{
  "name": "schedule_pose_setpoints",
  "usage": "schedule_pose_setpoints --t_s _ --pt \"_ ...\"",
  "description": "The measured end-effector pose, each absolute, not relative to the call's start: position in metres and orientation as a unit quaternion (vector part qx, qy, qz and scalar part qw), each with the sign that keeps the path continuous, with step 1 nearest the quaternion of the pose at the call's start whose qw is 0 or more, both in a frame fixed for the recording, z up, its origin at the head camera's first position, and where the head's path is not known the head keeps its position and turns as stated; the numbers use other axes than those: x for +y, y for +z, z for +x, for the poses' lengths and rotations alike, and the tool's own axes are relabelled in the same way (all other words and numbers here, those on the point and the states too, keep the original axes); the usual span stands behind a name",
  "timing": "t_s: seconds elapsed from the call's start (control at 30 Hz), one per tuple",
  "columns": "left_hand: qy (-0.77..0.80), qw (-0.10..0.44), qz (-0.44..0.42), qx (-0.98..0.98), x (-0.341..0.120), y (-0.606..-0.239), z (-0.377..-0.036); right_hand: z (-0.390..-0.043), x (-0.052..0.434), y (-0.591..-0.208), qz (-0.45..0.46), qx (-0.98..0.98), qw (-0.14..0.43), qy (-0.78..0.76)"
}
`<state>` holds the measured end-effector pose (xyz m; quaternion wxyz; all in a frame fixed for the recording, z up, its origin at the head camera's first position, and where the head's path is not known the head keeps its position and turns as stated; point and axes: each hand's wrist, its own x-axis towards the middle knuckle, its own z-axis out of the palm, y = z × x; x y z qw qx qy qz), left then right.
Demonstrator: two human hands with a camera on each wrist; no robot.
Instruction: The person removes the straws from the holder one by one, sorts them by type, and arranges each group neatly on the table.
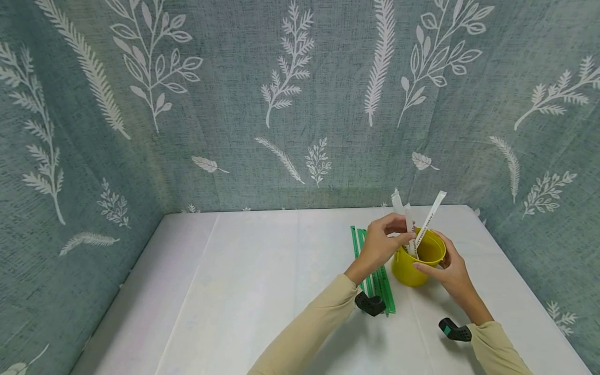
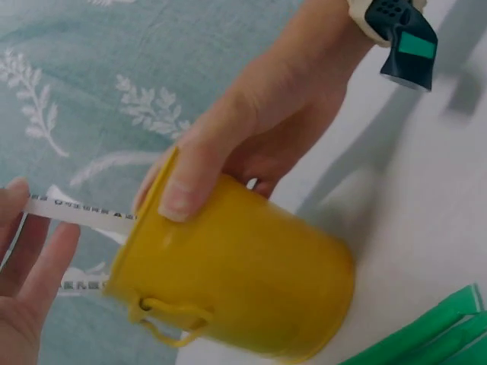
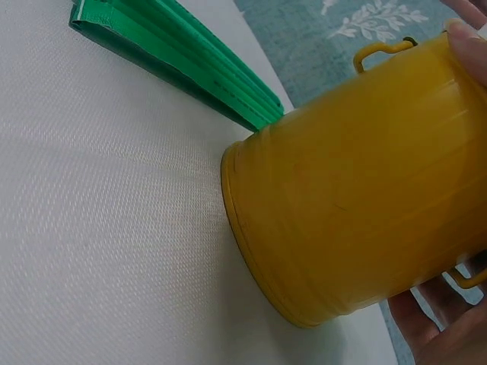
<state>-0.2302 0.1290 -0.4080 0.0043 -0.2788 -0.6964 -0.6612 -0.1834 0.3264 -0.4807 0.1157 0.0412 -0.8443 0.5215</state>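
A small yellow bucket [image 1: 409,273] with wire handle loops stands upright at the right of the table. My right hand [image 1: 453,272] grips it at the rim, thumb on the near side and fingers around the far right side. Several slim white paper-wrapped sticks with dark print lean out of its mouth, one stick [image 1: 430,214] tilting right. At the left rim my left hand [image 1: 382,240] pinches another white wrapped stick [image 2: 84,213] between thumb and fingers. Its lower end is hidden inside the bucket, which fills much of the right wrist view [image 3: 350,190].
Several long green wrapped sticks [image 1: 385,289] lie side by side on the white-covered table [image 1: 234,291], just left of the bucket and partly under my left forearm. A grey-green leaf-patterned cloth [image 1: 347,104] hangs behind the table's far edge and along both sides.
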Motion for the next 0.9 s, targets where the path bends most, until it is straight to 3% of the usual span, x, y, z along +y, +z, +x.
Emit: schedule_pose_setpoints --t_s 0.63,0.9 --pt "-0.714 0.002 -0.297 -0.634 0.129 -0.401 -0.225 -0.183 0.325 -0.477 0.033 -0.844 0.109 0.524" --pt "-0.751 0.045 -0.295 -0.589 0.127 -0.392 -0.225 -0.183 0.325 -0.477 0.037 -0.838 0.111 0.532"
